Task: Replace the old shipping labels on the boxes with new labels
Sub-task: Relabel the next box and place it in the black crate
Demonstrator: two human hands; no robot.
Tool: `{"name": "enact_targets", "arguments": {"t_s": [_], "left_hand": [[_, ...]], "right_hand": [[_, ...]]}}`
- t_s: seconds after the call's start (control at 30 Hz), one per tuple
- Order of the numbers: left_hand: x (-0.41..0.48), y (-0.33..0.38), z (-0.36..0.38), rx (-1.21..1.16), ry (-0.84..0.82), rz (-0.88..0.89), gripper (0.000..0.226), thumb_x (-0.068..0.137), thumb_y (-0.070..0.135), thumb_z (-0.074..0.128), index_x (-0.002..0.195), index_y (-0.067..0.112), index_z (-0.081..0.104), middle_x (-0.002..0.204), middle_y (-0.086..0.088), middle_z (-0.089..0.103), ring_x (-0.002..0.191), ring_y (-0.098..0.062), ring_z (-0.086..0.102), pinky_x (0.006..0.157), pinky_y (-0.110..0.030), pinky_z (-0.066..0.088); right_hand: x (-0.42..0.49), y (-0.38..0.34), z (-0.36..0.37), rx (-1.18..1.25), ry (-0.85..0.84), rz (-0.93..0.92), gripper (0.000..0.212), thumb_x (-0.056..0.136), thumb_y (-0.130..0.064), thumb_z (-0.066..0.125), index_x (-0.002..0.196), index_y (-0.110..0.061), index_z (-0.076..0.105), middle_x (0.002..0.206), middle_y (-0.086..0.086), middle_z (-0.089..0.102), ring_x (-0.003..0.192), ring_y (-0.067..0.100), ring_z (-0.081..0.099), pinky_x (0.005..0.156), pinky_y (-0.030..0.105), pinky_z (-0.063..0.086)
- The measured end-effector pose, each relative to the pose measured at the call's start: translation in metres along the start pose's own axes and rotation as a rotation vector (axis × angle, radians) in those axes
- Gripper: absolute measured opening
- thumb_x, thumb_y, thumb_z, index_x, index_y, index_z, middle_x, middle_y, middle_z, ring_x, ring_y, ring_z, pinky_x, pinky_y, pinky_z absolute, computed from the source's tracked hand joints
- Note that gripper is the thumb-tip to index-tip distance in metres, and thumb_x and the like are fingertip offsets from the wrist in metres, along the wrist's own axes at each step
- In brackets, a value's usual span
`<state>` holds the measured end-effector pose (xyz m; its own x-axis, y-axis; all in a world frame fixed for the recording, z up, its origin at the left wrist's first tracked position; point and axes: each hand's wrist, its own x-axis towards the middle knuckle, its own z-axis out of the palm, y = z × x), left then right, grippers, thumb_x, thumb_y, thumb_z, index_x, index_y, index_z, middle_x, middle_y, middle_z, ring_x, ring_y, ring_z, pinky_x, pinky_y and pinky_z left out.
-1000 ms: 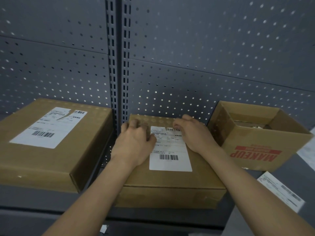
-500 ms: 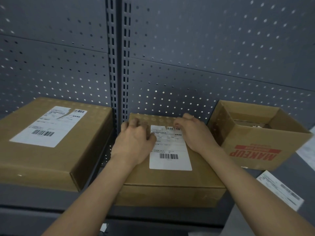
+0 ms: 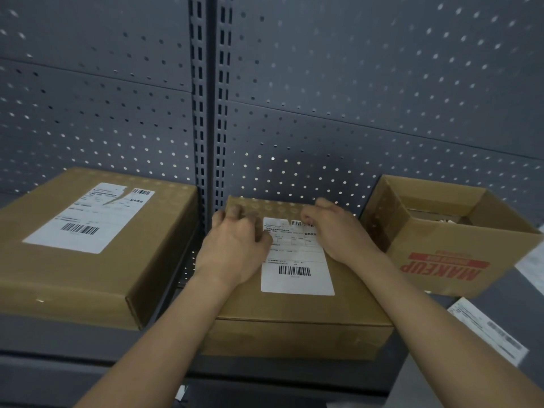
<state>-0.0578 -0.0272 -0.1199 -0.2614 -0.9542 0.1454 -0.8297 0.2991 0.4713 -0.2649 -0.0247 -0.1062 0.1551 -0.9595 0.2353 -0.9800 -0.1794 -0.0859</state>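
— At frame centre, what is the status of the work item?

— Box (image 3: 294, 313) lies closed and flat on the shelf (image 3: 59, 334), between the left box (image 3: 88, 260) and the open box (image 3: 459, 245). Its label (image 3: 297, 260) is on the top face. The lower part lies flat, and the top edge looks notched.

— State of the hands?

— Left hand (image 3: 235, 248): fingers curled, knuckles up, at the label's upper left edge. Right hand (image 3: 338, 231): fingers curled over the label's upper right corner. Whether either hand has hold of the paper cannot be told, because the tips are hidden.

— Step in hand?

— Probably lifting the old label's top edge. Removal looks barely begun.

— Failure modes?

— Three, by judgement.
1. Tearing. A pull from one corner, or a fast pull, would split the paper. The left label (image 3: 88, 219) already shows a rip at its top.
2. Fibre lift. A steep peel could strip the cardboard skin and leave a poor surface for the new label.
3. Box shift. A pull without a hand pressing down could slide the box on the shelf.

— Replacement stock?

— A loose label (image 3: 485, 331) lies at lower right of the frame.
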Motion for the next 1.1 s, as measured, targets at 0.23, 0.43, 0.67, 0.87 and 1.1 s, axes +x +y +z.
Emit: {"name": "enact_targets", "arguments": {"t_s": [0.23, 0.43, 0.67, 0.87, 1.1], "left_hand": [[-0.0004, 0.0009, 0.0008, 0.021, 0.011, 0.003, 0.039, 0.095, 0.040, 0.046, 0.122, 0.015, 0.060, 0.144, -0.008, 0.041, 0.134, -0.034, 0.030, 0.098, -0.049, 0.046], [0.0009, -0.0004, 0.0020, 0.021, 0.009, 0.002, 0.041, 0.095, 0.040, 0.047, 0.124, 0.015, 0.060, 0.145, -0.008, 0.041, 0.135, -0.035, 0.030, 0.099, -0.049, 0.046], [0.0021, -0.0015, 0.0023, 0.013, 0.011, -0.002, 0.040, 0.094, 0.040, 0.048, 0.123, 0.015, 0.060, 0.141, -0.007, 0.042, 0.130, -0.034, 0.033, 0.096, -0.045, 0.044], [0.0014, -0.0006, 0.0016, 0.011, 0.012, -0.001, 0.040, 0.095, 0.040, 0.048, 0.125, 0.016, 0.059, 0.143, -0.007, 0.041, 0.131, -0.034, 0.032, 0.097, -0.046, 0.043], [-0.0004, 0.0008, 0.0006, -0.001, 0.010, 0.002, 0.037, 0.095, 0.039, 0.048, 0.120, 0.016, 0.060, 0.143, -0.007, 0.041, 0.132, -0.034, 0.031, 0.097, -0.048, 0.045]], "right_hand": [[-0.0035, 0.0043, 0.0025, 0.068, 0.088, 0.030, 0.016, 0.101, -0.018, 0.045, 0.092, -0.022, 0.058, 0.090, -0.005, 0.046, 0.081, 0.021, 0.052, 0.069, 0.033, 0.045], [-0.0014, 0.0051, 0.0041, 0.052, 0.039, 0.022, 0.018, 0.101, -0.019, 0.045, 0.098, -0.027, 0.060, 0.091, -0.006, 0.046, 0.085, 0.025, 0.053, 0.072, 0.036, 0.049], [0.0015, 0.0015, -0.0005, 0.025, 0.007, -0.016, 0.018, 0.099, -0.012, 0.045, 0.093, -0.020, 0.060, 0.090, -0.003, 0.046, 0.079, 0.021, 0.052, 0.067, 0.037, 0.048], [-0.0020, 0.0032, 0.0018, 0.055, 0.015, -0.005, 0.019, 0.099, -0.013, 0.045, 0.086, -0.021, 0.055, 0.087, -0.004, 0.044, 0.078, 0.021, 0.051, 0.067, 0.037, 0.047], [-0.0059, 0.0045, 0.0010, 0.116, 0.111, 0.010, 0.016, 0.102, -0.016, 0.046, 0.095, -0.018, 0.060, 0.091, -0.005, 0.045, 0.082, 0.020, 0.052, 0.069, 0.032, 0.043]]}}
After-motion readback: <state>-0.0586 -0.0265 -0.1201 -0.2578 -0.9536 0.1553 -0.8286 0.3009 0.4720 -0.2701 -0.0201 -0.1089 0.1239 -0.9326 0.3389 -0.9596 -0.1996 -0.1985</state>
